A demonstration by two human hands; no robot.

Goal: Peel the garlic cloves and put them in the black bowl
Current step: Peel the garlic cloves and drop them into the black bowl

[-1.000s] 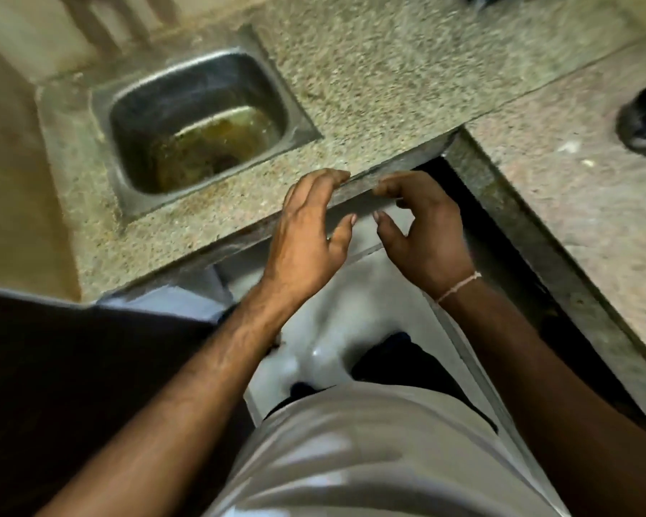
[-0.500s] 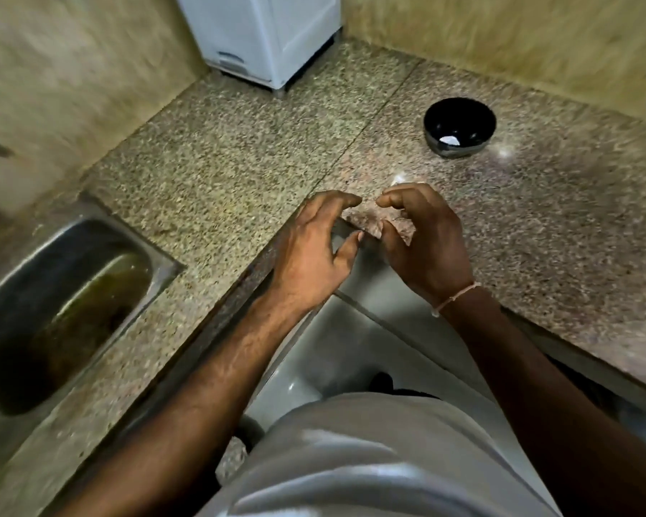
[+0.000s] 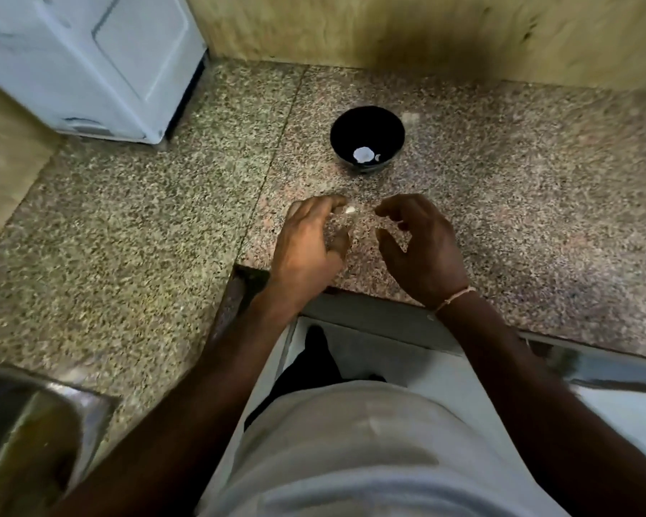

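Just off the fingertips of the left hand (image 3: 308,238) sits a small pale garlic clove (image 3: 350,209), either on the speckled granite surface (image 3: 127,225) or barely held; motion blur hides which. That hand's fingers are curled toward it. The right hand (image 3: 422,244) hovers near, fingers loosely curled, and whether it pinches a scrap of skin cannot be told. A clove like this should be light, firm and a little slick once bare, its papery skin brittle; taking it at the two ends between thumb and forefinger looks safest. Beyond both hands stands the small round black bowl (image 3: 367,117), with two white pieces already lying in its bottom. Nothing lies between clove and bowl. A white boxy appliance (image 3: 90,61) fills the far left corner, and a steel sink (image 3: 27,430) lies near left.
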